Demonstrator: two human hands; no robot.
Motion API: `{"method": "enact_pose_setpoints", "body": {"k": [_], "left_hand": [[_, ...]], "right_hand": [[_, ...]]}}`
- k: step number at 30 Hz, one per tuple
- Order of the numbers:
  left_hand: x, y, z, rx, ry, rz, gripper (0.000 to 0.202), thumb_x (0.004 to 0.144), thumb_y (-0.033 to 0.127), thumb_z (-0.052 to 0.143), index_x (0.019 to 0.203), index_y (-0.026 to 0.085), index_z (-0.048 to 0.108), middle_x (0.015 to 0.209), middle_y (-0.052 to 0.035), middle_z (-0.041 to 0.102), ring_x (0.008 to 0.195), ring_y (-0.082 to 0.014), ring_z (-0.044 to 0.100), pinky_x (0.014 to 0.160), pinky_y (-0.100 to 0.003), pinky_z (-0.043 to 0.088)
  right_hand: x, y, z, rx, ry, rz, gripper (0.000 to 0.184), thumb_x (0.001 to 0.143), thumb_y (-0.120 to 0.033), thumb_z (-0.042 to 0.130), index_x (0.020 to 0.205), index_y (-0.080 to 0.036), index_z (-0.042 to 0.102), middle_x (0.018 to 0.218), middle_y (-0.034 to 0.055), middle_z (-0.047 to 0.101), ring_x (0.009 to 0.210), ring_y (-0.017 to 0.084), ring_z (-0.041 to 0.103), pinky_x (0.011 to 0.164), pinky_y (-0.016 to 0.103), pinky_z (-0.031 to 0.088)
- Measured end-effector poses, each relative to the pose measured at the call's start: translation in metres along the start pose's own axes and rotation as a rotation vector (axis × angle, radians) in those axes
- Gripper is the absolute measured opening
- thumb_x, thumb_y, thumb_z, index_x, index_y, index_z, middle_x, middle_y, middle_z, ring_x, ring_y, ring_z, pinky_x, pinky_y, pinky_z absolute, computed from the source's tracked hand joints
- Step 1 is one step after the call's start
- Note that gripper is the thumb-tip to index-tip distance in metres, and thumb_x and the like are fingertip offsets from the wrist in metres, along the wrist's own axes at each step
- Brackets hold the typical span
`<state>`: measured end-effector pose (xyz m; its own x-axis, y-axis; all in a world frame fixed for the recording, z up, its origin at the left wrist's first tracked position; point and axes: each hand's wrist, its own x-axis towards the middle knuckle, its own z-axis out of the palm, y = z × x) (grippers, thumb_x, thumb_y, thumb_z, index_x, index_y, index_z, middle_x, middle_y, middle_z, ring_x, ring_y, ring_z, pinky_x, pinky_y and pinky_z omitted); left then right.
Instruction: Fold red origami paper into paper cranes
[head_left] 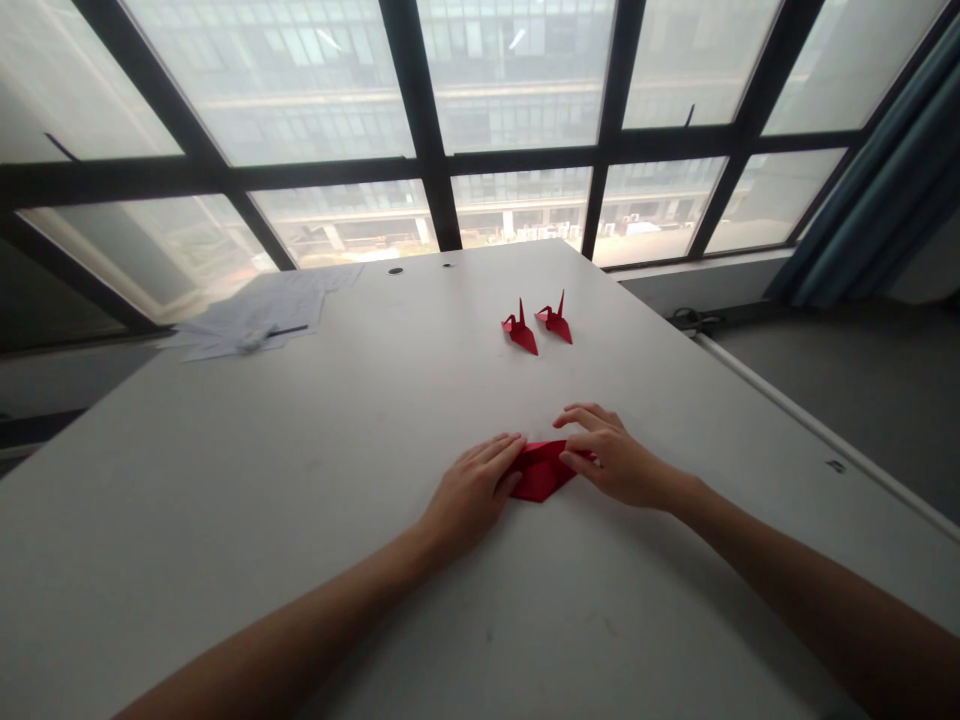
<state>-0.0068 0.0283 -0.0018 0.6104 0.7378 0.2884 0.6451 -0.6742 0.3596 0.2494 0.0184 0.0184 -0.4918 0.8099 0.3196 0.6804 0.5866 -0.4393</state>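
A partly folded sheet of red origami paper [541,478] lies on the white table [315,560] between my hands. My left hand [480,485] rests on its left side, fingers stretched out together and pressing it down, the thumb at the near edge. At the right end, my right hand [606,455] pinches the paper between thumb and a finger, the other fingers raised and curved. Part of the paper is hidden under the fingers. Beyond my hands stand two finished red paper cranes, a left crane [520,332] and a right crane [556,322].
Loose white papers [255,312] with a dark pen [289,330] lie at the table's far left. Large windows [517,80] rise behind the table. A blue curtain [877,190] hangs at the right, beyond the table's right edge.
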Motion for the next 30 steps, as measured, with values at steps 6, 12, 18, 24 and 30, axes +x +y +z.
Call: {"method": "enact_pose_setpoints", "body": {"k": [6,12,18,24,30], "left_hand": [[-0.004,0.012,-0.012,0.092,0.116,0.185,0.033,0.1,0.02,0.053,0.131,0.028,0.061,0.148,-0.0057,0.053,0.139,-0.0259,0.044,0.112,-0.046,0.04],[-0.007,0.02,-0.014,0.172,0.015,0.379,0.023,0.098,0.027,0.061,0.119,0.031,0.068,0.138,-0.0019,0.06,0.131,-0.026,0.047,0.108,-0.046,0.039],[-0.003,0.01,-0.012,0.152,0.023,0.298,0.019,0.099,0.025,0.059,0.111,0.031,0.073,0.124,-0.0042,0.064,0.119,-0.0251,0.053,0.098,-0.043,0.047],[0.001,0.004,-0.013,0.079,0.027,0.317,0.019,0.098,0.024,0.059,0.104,0.03,0.076,0.122,-0.0047,0.064,0.115,-0.0227,0.055,0.096,-0.039,0.051],[0.001,0.002,-0.012,0.072,0.025,0.321,0.019,0.098,0.024,0.059,0.103,0.03,0.076,0.123,-0.0041,0.064,0.115,-0.0227,0.055,0.097,-0.039,0.051]], "right_hand": [[0.002,-0.005,0.006,-0.078,0.036,-0.024,0.016,0.093,-0.017,0.058,0.084,-0.021,0.071,0.124,0.0101,0.063,0.13,0.03,0.045,0.107,0.055,0.036],[0.003,-0.006,0.006,-0.082,0.043,-0.027,0.019,0.094,-0.017,0.057,0.079,-0.02,0.069,0.123,0.0091,0.063,0.129,0.029,0.046,0.105,0.052,0.037],[0.002,-0.004,0.005,-0.069,0.049,-0.033,0.019,0.095,-0.018,0.056,0.081,-0.02,0.068,0.122,0.0095,0.063,0.127,0.028,0.047,0.105,0.052,0.037],[0.002,-0.004,0.007,-0.055,0.039,-0.043,0.018,0.095,-0.017,0.056,0.083,-0.02,0.069,0.122,0.0102,0.063,0.127,0.029,0.047,0.104,0.053,0.038],[0.002,-0.005,0.005,-0.027,0.053,-0.047,0.015,0.093,-0.015,0.059,0.082,-0.021,0.068,0.12,0.009,0.064,0.121,0.027,0.052,0.103,0.049,0.042]]}}
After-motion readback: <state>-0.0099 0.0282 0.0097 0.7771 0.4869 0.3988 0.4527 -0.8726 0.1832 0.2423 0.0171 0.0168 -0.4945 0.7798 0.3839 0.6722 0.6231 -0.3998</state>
